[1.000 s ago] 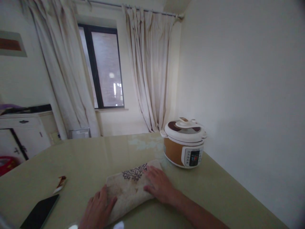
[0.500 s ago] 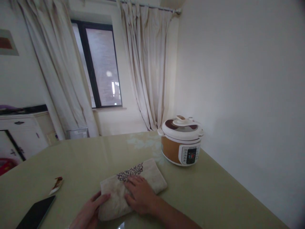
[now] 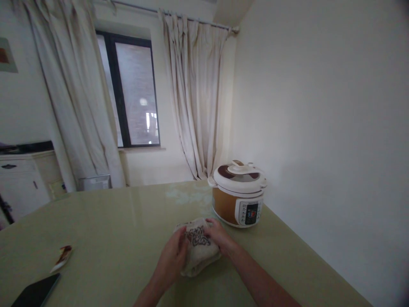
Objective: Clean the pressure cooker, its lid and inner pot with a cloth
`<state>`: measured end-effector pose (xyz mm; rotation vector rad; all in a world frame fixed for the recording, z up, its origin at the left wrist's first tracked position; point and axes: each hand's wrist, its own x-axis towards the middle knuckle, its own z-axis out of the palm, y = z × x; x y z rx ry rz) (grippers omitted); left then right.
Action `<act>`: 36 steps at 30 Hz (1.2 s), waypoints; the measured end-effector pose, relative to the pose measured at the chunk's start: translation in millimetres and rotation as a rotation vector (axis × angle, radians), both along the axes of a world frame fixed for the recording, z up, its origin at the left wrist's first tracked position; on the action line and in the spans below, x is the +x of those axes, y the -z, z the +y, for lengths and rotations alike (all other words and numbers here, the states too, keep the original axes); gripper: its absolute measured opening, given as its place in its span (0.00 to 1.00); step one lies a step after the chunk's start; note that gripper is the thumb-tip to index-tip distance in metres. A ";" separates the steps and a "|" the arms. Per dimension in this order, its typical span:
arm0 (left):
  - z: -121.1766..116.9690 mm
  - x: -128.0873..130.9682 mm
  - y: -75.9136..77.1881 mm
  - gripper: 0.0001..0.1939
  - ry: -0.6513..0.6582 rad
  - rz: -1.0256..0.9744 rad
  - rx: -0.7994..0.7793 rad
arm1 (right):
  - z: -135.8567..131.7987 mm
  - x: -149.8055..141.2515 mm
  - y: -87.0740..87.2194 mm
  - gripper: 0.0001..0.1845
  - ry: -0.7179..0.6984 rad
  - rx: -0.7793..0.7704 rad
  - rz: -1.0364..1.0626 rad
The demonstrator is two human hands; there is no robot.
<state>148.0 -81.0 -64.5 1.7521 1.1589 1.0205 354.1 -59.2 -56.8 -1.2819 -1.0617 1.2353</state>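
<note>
A beige towel [image 3: 200, 251] with a dark scroll pattern is folded into a small thick bundle above the near part of the table. My left hand [image 3: 175, 251] grips its left side, thumb on top near the pattern. On the opposite side my right hand [image 3: 220, 236] is closed on the towel's upper right edge, its fingertips partly hidden. Just behind the towel, to the right, stands a brown and white electric pressure cooker [image 3: 238, 194] with its lid on.
The green tabletop [image 3: 111, 238] carries a dark tablet or phone [image 3: 36, 291] at the near left and a small brown and white wrapper-like item [image 3: 62, 258] beyond it. A wall [image 3: 319, 170] borders the right side. Curtains [image 3: 198, 98] and a window stand behind.
The towel has gone from a long flat fold to a smaller bundle. Both hands have shifted right and now hold its two sides. The view has turned slightly.
</note>
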 end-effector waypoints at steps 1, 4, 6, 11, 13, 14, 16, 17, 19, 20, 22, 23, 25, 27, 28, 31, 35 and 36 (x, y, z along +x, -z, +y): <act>-1.2 -1.1 9.3 0.34 0.014 0.134 0.091 | -0.1 5.5 2.1 0.36 0.025 0.012 -0.104; -7.1 -3.3 19.8 0.31 0.059 0.536 0.230 | -5.5 6.6 -0.1 0.40 0.056 0.118 -0.633; -8.4 -1.1 14.6 0.32 0.082 0.730 0.231 | -11.3 -1.8 -5.6 0.36 0.087 0.221 -0.956; 4.0 11.9 7.6 0.35 0.041 0.881 0.266 | -19.7 -23.5 -3.3 0.31 -0.068 0.450 -1.119; 8.8 15.8 18.0 0.35 0.037 0.915 0.273 | -20.6 -25.8 6.4 0.30 -0.206 0.450 -1.136; 10.5 17.1 24.9 0.35 0.048 0.922 0.273 | -21.0 -25.8 11.3 0.30 -0.243 0.431 -1.141; 12.9 18.6 38.2 0.35 0.062 0.900 0.258 | -22.1 -25.2 17.7 0.31 -0.254 0.405 -1.132; 14.1 18.9 43.4 0.35 0.060 0.866 0.247 | -23.0 -25.1 18.6 0.31 -0.245 0.405 -1.119; 16.7 17.6 50.3 0.35 0.048 0.744 0.203 | -25.4 -26.0 16.1 0.31 -0.229 0.407 -1.087; 17.9 15.5 52.3 0.36 0.037 0.650 0.176 | -26.9 -26.6 13.7 0.31 -0.226 0.404 -1.074; 18.7 7.2 55.2 0.36 -0.003 0.414 0.144 | -30.5 -27.1 10.3 0.31 -0.207 0.380 -1.049; 17.9 1.0 56.5 0.35 -0.041 0.301 0.133 | -32.6 -26.4 10.4 0.31 -0.173 0.353 -1.035; 13.8 -14.2 59.2 0.35 -0.123 0.148 0.122 | -37.4 -22.7 15.1 0.36 -0.049 0.267 -1.004; 7.1 -29.0 61.5 0.35 -0.167 0.094 0.097 | -42.8 -16.8 24.1 0.44 0.081 0.182 -0.973; 3.4 -34.6 62.5 0.34 -0.168 0.088 0.076 | -45.6 -13.7 28.9 0.47 0.125 0.152 -0.961; -6.9 -40.5 64.9 0.33 -0.154 0.098 0.053 | -53.1 -6.7 38.3 0.47 0.184 0.127 -0.926; -14.0 -34.7 65.6 0.33 -0.073 0.126 0.096 | -59.5 -2.0 34.8 0.36 0.183 0.174 -0.844; -14.7 -34.0 64.8 0.33 -0.034 0.120 0.098 | -60.5 -0.4 32.7 0.34 0.168 0.192 -0.812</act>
